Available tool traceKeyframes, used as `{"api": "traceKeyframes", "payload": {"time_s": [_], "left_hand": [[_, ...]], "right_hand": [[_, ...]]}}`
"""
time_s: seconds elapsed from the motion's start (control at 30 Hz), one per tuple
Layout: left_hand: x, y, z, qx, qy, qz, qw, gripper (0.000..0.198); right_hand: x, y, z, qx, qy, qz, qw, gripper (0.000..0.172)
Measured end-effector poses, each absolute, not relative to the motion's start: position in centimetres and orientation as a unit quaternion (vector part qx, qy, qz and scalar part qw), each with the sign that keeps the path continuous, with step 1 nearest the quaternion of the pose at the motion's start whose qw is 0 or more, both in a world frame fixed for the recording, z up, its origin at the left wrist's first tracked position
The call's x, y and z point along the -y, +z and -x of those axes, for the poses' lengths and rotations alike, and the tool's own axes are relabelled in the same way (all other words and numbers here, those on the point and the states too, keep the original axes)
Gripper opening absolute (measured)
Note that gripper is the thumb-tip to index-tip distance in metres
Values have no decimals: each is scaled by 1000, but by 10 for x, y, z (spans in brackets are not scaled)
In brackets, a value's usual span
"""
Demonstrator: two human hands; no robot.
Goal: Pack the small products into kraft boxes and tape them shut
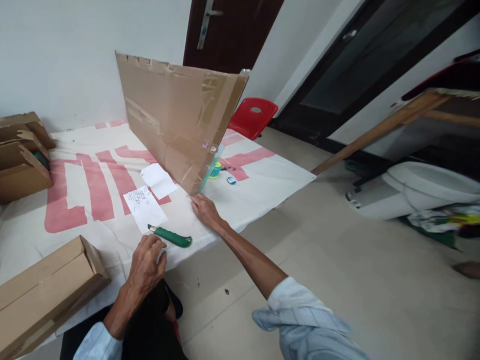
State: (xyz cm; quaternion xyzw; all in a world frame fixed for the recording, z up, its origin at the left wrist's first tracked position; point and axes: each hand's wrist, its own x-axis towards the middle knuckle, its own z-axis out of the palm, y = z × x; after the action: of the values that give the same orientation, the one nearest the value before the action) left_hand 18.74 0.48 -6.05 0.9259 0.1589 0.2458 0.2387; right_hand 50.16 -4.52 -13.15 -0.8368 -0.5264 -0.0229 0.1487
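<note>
A large brown cardboard sheet [176, 115] with strips of tape stands tilted on the cloth-covered table [210, 225]. At its lower near corner, my right hand [206, 210] has its fingers curled against the edge; the fingertips are partly hidden. My left hand [147, 262] hovers at the table's front edge with loosely bent fingers and the thumb apart, holding nothing. Just beyond it lies a green utility knife [173, 237], its blade end pointing left. Two white papers [159, 180] lie behind the knife, and the nearer one bears small drawn boxes.
A closed cardboard box [48, 285] occupies the near left, with open cartons [22, 155] farther back. Right of the sheet sit a green tape roll [215, 170] and a small blue-and-white item [231, 180]. A red chair [255, 117] stands behind, and a white bucket [423, 190] at right.
</note>
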Motion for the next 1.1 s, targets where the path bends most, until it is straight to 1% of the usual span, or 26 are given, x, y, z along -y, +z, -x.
{"api": "traceKeyframes", "payload": {"time_s": [0.13,0.23,0.3,0.5,0.73,1.0,1.1], "left_hand": [[-18,-55,-222,-125,205,-947,212,29],[-24,-56,-241,-122,158,-964,173,30],[-27,-60,-246,-128,134,-970,160,31],[-27,-77,-243,-152,107,-966,179,34],[-28,-87,-248,-154,151,-959,186,18],[-21,-106,-246,-147,237,-946,165,20],[-17,-110,-245,-155,260,-941,149,21]], "right_hand": [[42,-128,-499,500,-22,855,136,43],[31,-125,-498,468,-7,875,123,41],[23,-123,-499,447,8,887,116,42],[11,-123,-499,403,32,907,115,44],[15,-122,-500,396,37,904,154,38],[24,-123,-492,390,33,895,213,36],[16,-126,-490,374,36,897,233,31]]}}
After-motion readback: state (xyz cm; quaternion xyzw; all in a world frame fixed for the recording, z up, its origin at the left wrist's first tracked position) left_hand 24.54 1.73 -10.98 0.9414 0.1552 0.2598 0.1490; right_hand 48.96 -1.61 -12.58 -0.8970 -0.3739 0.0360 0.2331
